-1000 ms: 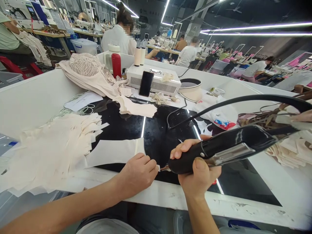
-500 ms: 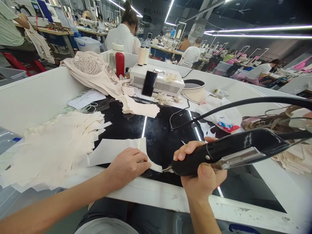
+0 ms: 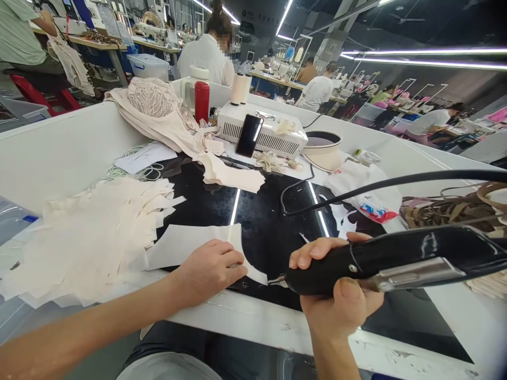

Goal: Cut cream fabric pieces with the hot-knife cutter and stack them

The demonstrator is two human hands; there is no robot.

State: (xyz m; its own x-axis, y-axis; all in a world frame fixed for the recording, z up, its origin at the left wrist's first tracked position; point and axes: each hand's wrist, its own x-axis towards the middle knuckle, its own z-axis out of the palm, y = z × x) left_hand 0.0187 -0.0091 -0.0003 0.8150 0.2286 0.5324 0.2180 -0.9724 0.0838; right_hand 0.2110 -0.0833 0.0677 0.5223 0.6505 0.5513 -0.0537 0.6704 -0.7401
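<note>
A pale curved fabric piece (image 3: 178, 244) lies on the glossy black surface (image 3: 261, 232). My left hand (image 3: 214, 269) presses down on it, fingers bent and close together near its right part. Wrapped round a black corded tool (image 3: 380, 258) with a metal lever is my right hand (image 3: 336, 301). The tool's narrow metal tip points left and sits at the piece's lower right corner; whether they touch is too small to tell. Left of my left hand spreads a heap of cream fabric pieces (image 3: 87, 237).
Behind are a white vented box (image 3: 263, 129), a phone (image 3: 249, 135), a red bottle (image 3: 202, 101) and beige lace garments (image 3: 154, 105). The tool's black cable (image 3: 415, 178) arches at right, by a plastic bag (image 3: 364, 190). Seated people (image 3: 317, 92) are beyond the white wall.
The tool in my right hand has tilted nearer level, its rear end lower, and its tip stays by the piece's corner. My left hand remains on the piece. The view has shifted slightly.
</note>
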